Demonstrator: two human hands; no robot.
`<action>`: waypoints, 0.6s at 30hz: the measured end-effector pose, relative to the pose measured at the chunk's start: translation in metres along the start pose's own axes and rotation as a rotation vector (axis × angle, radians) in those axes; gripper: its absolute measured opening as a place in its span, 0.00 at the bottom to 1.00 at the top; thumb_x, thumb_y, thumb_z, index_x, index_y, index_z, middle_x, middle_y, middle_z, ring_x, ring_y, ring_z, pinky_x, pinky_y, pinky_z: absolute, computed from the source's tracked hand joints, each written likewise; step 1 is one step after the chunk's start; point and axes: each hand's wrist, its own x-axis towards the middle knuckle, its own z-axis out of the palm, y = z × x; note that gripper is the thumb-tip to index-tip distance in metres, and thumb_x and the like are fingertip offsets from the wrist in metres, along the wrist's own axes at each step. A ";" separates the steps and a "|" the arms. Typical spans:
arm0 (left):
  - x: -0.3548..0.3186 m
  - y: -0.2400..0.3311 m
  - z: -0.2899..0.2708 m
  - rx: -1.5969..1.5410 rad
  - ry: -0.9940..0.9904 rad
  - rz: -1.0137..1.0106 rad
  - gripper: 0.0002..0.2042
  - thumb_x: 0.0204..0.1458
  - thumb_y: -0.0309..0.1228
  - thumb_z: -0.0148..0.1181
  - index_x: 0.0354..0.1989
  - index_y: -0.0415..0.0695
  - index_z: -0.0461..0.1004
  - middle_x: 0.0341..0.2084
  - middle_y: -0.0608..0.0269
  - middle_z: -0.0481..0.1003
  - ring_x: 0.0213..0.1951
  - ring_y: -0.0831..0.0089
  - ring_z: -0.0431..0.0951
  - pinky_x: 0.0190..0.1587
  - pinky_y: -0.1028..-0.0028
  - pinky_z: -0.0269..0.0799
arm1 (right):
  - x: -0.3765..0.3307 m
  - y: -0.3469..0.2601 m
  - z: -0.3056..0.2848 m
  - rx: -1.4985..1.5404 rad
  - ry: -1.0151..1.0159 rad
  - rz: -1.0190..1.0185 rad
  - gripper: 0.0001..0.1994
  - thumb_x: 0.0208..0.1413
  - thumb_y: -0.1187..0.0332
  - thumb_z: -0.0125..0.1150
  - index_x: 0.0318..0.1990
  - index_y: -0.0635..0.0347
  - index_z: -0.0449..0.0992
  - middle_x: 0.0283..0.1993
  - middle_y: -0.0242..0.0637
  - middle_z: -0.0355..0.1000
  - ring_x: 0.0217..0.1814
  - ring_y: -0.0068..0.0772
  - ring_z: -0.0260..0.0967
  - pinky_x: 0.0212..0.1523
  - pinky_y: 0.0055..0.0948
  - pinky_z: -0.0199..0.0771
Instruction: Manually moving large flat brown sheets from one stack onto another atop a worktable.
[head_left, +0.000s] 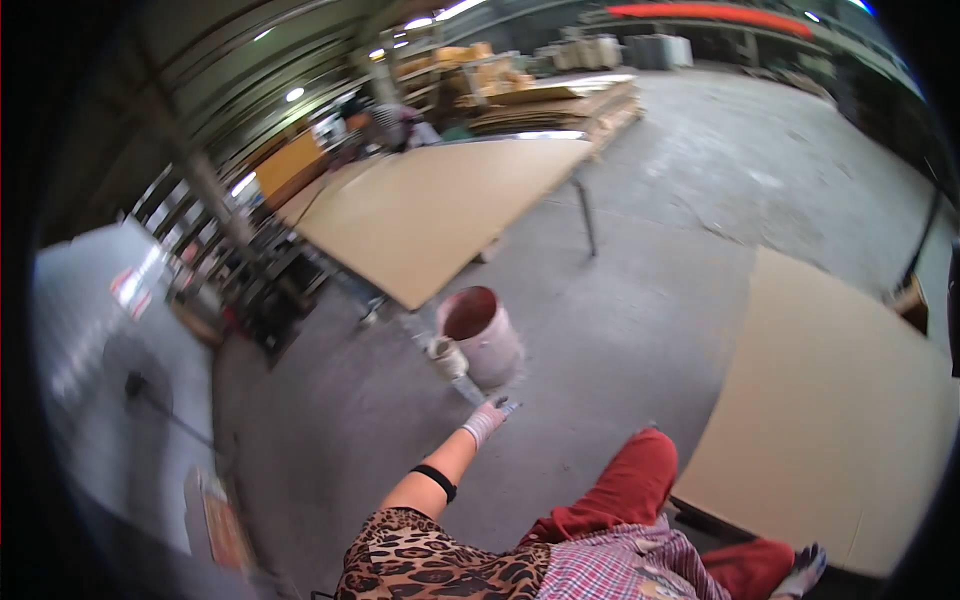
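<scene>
While one tan board (450, 205) covers the bench (586, 215) ahead, its near corner pointing toward the bucket (482, 335), a second board (830, 410) spreads at the right, its left edge running close by the red trouser knee (655, 462). Grey floor (620, 330) lies between the two boards and widens toward the far right, past a stack of sheets (560, 105).

The bucket, pinkish and open-topped, stands upright on the floor just off that corner, with a pale roll-like thing (447, 356) in front of its left side. Nearest to it is the gloved left hand (488, 415), reaching forward over the floor; blur hides whether its fingers close on the pale strip (466, 388) beside them. The gloved right hand (803, 572) is low beside the second board's near edge; whether it grips that edge, I cannot tell.
</scene>
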 end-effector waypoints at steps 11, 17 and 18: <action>0.027 0.079 -0.175 -1.380 0.181 0.102 0.26 0.40 0.62 0.50 0.31 0.49 0.67 0.27 0.63 0.72 0.26 0.65 0.72 0.29 0.65 0.71 | -0.139 -0.021 0.243 -0.349 -0.683 -0.089 0.13 0.52 0.58 0.52 0.43 0.51 0.67 0.36 0.38 0.71 0.28 0.30 0.69 0.29 0.28 0.70; 0.058 0.129 -0.129 -1.205 0.471 0.458 0.26 0.44 0.46 0.56 0.48 0.40 0.64 0.41 0.58 0.70 0.39 0.63 0.71 0.40 0.62 0.69 | -0.203 0.047 0.296 -0.482 -0.918 0.150 0.11 0.52 0.65 0.51 0.42 0.57 0.67 0.34 0.41 0.71 0.29 0.33 0.70 0.30 0.29 0.71; 0.053 0.145 -0.103 -1.102 0.639 0.436 0.24 0.45 0.43 0.56 0.47 0.39 0.65 0.40 0.61 0.69 0.38 0.68 0.69 0.41 0.67 0.67 | -0.211 0.059 0.302 -0.555 -0.988 0.230 0.13 0.52 0.66 0.51 0.43 0.60 0.66 0.38 0.41 0.70 0.34 0.33 0.69 0.34 0.27 0.70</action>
